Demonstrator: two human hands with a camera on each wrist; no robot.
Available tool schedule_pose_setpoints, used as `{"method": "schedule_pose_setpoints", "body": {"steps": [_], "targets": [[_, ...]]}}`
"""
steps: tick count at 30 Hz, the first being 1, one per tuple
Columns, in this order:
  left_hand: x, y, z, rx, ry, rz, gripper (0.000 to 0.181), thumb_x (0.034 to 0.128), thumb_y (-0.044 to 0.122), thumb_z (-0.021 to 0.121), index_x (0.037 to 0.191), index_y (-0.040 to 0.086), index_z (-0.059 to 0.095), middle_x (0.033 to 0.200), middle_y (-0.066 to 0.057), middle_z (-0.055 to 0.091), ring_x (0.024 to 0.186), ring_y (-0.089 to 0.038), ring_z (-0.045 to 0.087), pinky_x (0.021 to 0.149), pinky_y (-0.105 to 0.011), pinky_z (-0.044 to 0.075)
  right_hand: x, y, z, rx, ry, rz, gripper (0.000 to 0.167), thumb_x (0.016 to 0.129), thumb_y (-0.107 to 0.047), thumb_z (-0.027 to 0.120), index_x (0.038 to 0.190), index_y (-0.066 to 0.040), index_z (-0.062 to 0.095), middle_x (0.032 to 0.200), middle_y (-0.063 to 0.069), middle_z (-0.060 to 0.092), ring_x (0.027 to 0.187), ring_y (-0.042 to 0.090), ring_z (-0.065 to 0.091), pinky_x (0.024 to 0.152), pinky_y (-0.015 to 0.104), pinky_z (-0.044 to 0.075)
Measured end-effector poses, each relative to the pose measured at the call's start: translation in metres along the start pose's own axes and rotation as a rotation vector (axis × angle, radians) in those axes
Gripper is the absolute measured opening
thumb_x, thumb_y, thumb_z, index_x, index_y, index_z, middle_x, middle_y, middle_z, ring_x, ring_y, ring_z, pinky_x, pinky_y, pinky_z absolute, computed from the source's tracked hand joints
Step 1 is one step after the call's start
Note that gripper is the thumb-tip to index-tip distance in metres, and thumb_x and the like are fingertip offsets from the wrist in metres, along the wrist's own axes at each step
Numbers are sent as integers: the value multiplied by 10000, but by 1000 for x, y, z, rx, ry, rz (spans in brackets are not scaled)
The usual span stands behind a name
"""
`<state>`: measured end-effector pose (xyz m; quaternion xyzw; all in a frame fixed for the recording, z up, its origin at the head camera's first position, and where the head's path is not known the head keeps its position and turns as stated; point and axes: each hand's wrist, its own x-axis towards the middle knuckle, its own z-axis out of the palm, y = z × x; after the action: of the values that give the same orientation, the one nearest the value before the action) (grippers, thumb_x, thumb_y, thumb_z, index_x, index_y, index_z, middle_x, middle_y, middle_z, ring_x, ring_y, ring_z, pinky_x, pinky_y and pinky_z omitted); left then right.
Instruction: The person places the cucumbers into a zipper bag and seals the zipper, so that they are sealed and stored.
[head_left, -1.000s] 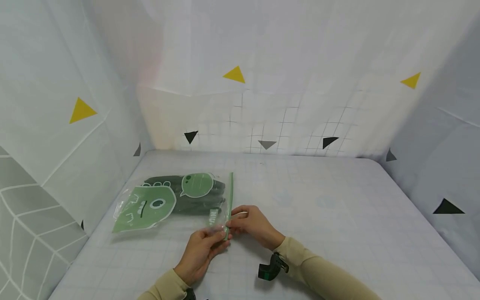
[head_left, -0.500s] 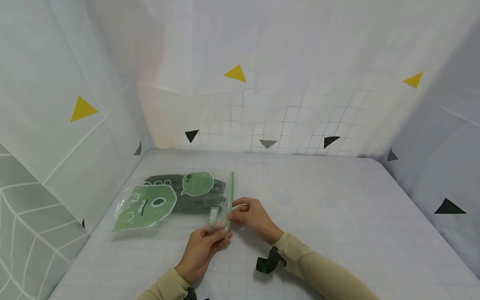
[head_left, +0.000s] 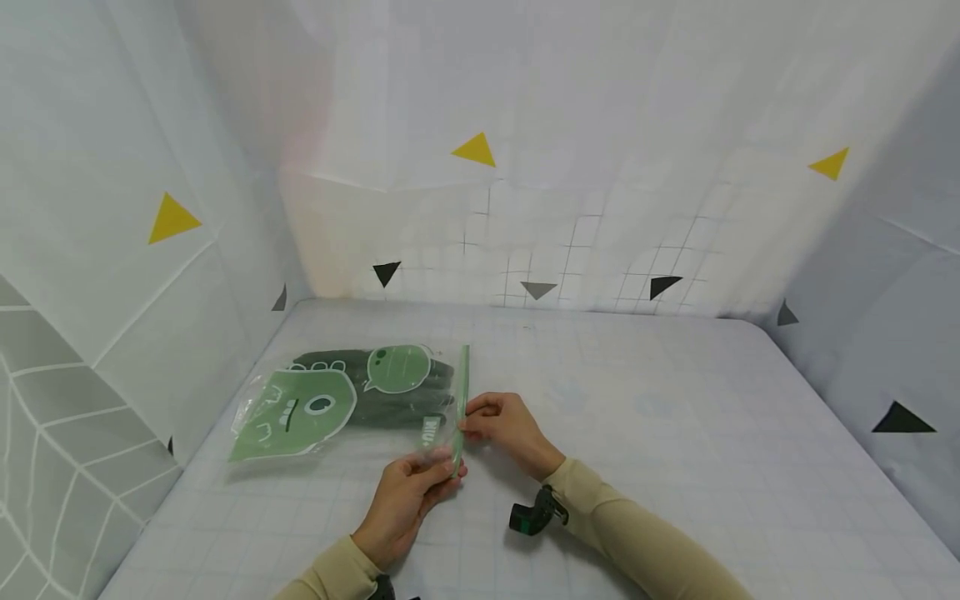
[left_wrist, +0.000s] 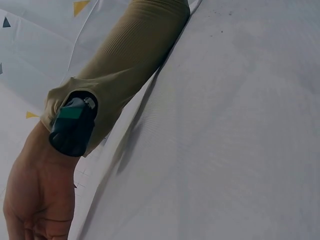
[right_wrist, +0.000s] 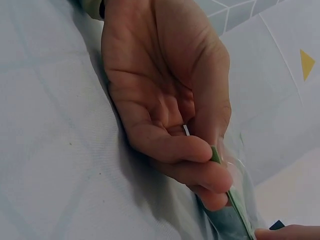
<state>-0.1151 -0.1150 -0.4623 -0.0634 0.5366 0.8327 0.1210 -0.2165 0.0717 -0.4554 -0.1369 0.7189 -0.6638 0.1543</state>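
Observation:
A clear zip bag (head_left: 322, 408) with a green one-eyed monster print lies on the left of the table in the head view. Inside it is a dark item with finger-like ends, partly covered by the print. A green zip strip (head_left: 463, 375) runs down the bag's right edge. My left hand (head_left: 401, 504) pinches the near corner at the strip's end, and the right wrist view shows that hand (right_wrist: 165, 90) from the palm side. Farther along the strip, my right hand (head_left: 513, 433) pinches it between thumb and finger. The left wrist view shows the right hand (left_wrist: 42, 195), fingertips cut off.
A white table (head_left: 637, 467) with faint grid lines extends to the right of the hands. White sheets with yellow and black triangles enclose it at the back (head_left: 600, 100) and sides. A dark wrist camera (head_left: 532, 515) hangs beneath the right wrist.
My right hand has slid a short way along the zip strip, away from the left hand. The left hand keeps its pinch on the corner, and the bag stays in place.

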Motion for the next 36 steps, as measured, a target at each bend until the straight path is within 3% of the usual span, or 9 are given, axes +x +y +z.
{"method": "schedule_pose_setpoints", "body": {"steps": [15, 18, 36], "targets": [[1, -2, -1, -9, 0, -3, 447, 1023, 16, 653, 1391, -180, 491, 1176, -222, 683, 1051, -234, 712, 931, -334, 554, 14, 2, -1, 37, 33, 22, 241, 917, -4, 760, 1101, 134, 690, 902, 143, 746, 784, 238, 722, 729, 352, 591], [1, -2, -1, -11, -1, -7, 456, 1027, 22, 651, 1400, -177, 483, 1201, -234, 668, 1065, -243, 709, 940, -339, 550, 16, 1, -1, 27, 39, 12, 255, 919, -12, 756, 1112, 139, 686, 920, 168, 745, 805, 274, 726, 742, 376, 591], [-1, 0, -2, -17, -16, -40, 463, 1035, 44, 649, 1411, -167, 479, 1228, -233, 649, 1121, -262, 691, 1002, -371, 517, 33, 6, -8, 45, 72, 30, 217, 918, -16, 758, 1102, 89, 710, 926, 149, 749, 804, 234, 730, 735, 353, 599]]}}
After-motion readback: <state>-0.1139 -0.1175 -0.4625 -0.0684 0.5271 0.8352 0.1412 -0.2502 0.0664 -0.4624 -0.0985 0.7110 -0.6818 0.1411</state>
